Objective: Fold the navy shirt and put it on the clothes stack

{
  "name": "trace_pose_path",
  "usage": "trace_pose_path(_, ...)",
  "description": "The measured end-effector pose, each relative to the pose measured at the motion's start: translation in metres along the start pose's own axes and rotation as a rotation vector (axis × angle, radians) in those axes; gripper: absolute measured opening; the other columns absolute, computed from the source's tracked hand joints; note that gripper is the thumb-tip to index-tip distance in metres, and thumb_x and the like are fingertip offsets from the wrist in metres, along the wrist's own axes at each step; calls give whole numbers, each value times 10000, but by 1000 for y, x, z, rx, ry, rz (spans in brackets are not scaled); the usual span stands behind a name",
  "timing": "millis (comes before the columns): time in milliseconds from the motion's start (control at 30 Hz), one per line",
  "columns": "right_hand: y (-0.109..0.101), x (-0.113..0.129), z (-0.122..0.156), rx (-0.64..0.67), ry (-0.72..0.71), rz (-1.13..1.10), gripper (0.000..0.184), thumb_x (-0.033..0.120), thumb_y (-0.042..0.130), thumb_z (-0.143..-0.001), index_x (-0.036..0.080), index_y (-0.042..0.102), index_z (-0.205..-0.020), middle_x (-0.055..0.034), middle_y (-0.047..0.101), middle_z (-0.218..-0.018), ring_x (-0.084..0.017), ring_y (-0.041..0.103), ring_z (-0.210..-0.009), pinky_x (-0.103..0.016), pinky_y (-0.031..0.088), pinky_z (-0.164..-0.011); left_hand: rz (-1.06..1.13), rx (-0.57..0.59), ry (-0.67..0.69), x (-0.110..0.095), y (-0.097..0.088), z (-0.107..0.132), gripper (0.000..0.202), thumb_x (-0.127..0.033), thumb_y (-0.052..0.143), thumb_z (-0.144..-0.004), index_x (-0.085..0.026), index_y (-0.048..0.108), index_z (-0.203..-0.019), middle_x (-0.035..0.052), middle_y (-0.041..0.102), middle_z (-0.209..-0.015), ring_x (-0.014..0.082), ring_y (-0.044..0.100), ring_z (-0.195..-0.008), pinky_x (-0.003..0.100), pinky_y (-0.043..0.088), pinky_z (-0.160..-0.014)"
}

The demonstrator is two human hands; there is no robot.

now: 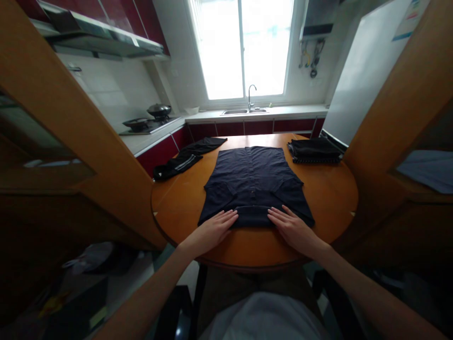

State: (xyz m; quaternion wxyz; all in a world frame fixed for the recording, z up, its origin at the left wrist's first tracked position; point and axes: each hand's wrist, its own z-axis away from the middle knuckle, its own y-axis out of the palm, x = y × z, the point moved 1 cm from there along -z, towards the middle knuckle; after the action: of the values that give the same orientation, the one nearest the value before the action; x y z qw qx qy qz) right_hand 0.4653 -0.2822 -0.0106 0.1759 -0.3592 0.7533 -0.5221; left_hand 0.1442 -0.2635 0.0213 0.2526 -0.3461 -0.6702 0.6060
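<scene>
A dark navy button-up shirt [251,174] lies spread out on the round wooden table [332,198], its row of buttons running up the middle. Its near edge forms a folded band at the collar or hem; which one I cannot tell. My left hand [219,225] rests flat on the left part of this near edge, fingers stretched out. On the right part, my right hand [290,225] lies flat with its fingers extended and slightly apart. Both palms face down, touching the cloth.
Black clothing with white stripes [187,158] lies at the table's back left. A stack of folded dark clothes [315,150] sits at the back right. Beyond are a counter with a sink and faucet [250,97], a stove with pans [159,110], and a fridge [357,75].
</scene>
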Motion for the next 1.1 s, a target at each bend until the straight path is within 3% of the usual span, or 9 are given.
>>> trace_pose_path(67,-2,-1,-1,6,3,-1,652,-23,382,-847,182,497,-1455,-99,532,-1477,-201,456,-1396,-494,334,-1191,-5,-17,-15,-3,2,-5,522,-144,507,-949,-187,454,-1466,111,482,-1518,201,410,-1430,397,350,-1189)
trace_pose_path(167,-4,-2,-3,19,12,8,706,-56,392,-783,185,529,-1432,-91,541,-1469,-202,483,-1376,-471,358,-1182,-28,-33,-12,-7,3,-10,553,-59,454,-917,-178,465,-1457,106,504,-1502,186,411,-1429,373,342,-1194)
trace_pose_path(300,-4,-2,-8,-8,43,29,588,-30,420,-817,176,631,-1325,-98,612,-1391,-215,569,-1295,-447,429,-1134,-18,-32,-26,-9,0,-16,665,37,382,-841,-192,468,-1460,84,523,-1489,157,472,-1385,338,367,-1177)
trace_pose_path(400,-2,-3,-10,-32,56,30,514,-18,412,-840,144,671,-1253,-119,645,-1344,-214,616,-1239,-431,465,-1101,-22,-66,-43,-7,-2,-20,618,33,397,-841,-186,532,-1403,88,587,-1426,167,540,-1327,326,434,-1126)
trace_pose_path(600,-5,-5,-6,-29,46,-27,551,-44,402,-799,162,684,-1225,-101,677,-1301,-180,644,-1195,-427,414,-1144,17,-119,-26,-5,3,-16,513,0,411,-872,-179,622,-1304,79,649,-1351,173,597,-1267,327,456,-1102)
trace_pose_path(733,-20,0,-5,72,44,-90,579,-41,408,-775,196,694,-1220,-56,739,-1188,-163,695,-1090,-408,362,-1173,145,-32,-137,-8,-8,-11,450,-85,417,-931,-235,651,-1286,54,717,-1235,196,691,-1107,319,522,-977)
trace_pose_path(800,-31,-1,-9,135,92,-124,540,-6,423,-798,234,725,-1176,-34,766,-1104,-176,710,-1041,-385,400,-1131,239,34,-182,-6,-20,-14,384,-165,427,-968,-240,684,-1243,52,755,-1124,202,718,-993,296,524,-905)
trace_pose_path(933,-51,-23,-34,292,175,-295,363,134,464,-868,225,771,-1040,-35,776,-978,-214,707,-947,-295,510,-853,450,158,-180,18,-45,-37,320,-228,481,-943,-200,715,-1160,41,749,-1061,192,674,-959,252,476,-863)
trace_pose_path(1100,-57,-78,-86,535,168,-503,215,219,527,-795,153,726,-842,16,691,-741,-159,588,-679,-252,435,-662,620,400,-208,77,-52,-89,303,-352,633,-838,-181,719,-1073,-11,713,-933,164,596,-865,224,433,-795)
